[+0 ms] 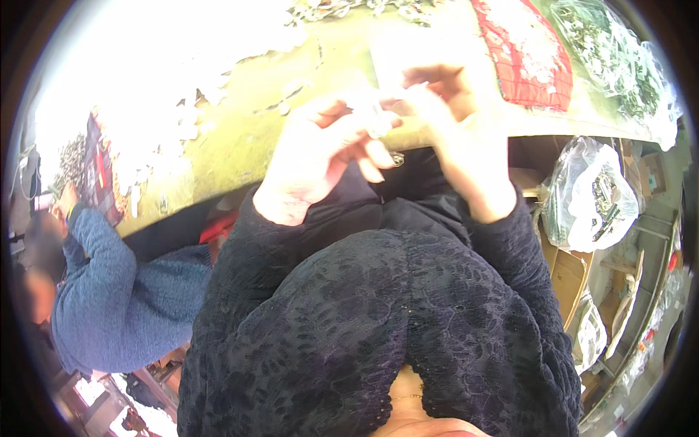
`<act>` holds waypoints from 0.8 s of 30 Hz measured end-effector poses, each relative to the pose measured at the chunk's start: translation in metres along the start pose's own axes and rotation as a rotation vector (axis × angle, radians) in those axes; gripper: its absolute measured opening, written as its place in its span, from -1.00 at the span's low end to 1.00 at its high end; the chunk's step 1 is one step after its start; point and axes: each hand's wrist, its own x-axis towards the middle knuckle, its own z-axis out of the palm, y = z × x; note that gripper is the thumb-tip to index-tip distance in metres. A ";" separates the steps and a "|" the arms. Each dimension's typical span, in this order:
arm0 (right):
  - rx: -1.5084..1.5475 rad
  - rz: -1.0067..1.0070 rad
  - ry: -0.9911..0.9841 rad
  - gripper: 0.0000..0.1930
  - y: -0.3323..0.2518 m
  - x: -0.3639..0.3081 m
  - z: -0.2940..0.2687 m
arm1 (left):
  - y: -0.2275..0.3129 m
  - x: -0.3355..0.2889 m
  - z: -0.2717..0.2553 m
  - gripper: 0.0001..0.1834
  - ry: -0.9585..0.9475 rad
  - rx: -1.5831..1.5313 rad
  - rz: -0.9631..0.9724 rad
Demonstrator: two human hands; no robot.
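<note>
Both my hands are raised over the near edge of a yellowish-green table point(240, 149), with the fingertips close together. My left hand point(309, 156) is closed in a pinch around a small, pale, shiny piece point(376, 122). Glare washes out its shape, so I cannot tell its kind. To the right, my right hand point(470, 135) has its thumb and forefinger brought together beside that piece. Bright light hides whatever lies between those fingertips. Beyond my left hand, a thin strip with a small round end point(285, 108) lies on the tabletop.
Small pale pieces cover a red cloth point(557, 95) at the right. Beside it sits a clear bag of greenish pieces point(619, 62); another plastic bag point(593, 197) hangs below the edge, above cardboard point(564, 280). A co-worker in a blue sweater point(131, 291) works at far left.
</note>
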 end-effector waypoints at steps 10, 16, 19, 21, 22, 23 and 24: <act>-0.713 -0.397 0.006 -0.86 0.062 0.080 -0.050 | -0.012 0.025 -0.035 -0.59 0.093 -0.363 -0.099; -0.818 -0.490 0.014 -0.89 0.053 0.085 -0.050 | -0.009 0.027 -0.032 -0.56 0.041 -0.323 -0.144; -0.629 -0.353 -0.054 -0.89 0.046 0.096 -0.064 | -0.009 0.028 -0.029 -0.54 0.057 -0.294 -0.131; -0.548 -0.243 -0.114 -0.87 0.046 0.103 -0.067 | -0.009 0.029 -0.028 -0.53 0.060 -0.291 -0.130; -0.532 -0.208 -0.143 -0.86 0.047 0.107 -0.067 | -0.009 0.029 -0.028 -0.54 0.058 -0.295 -0.132; -0.518 -0.175 -0.182 -0.85 0.049 0.110 -0.066 | -0.009 0.029 -0.029 -0.54 0.057 -0.298 -0.132; -0.561 -0.184 -0.187 -0.85 0.049 0.112 -0.065 | -0.009 0.029 -0.029 -0.54 0.053 -0.297 -0.123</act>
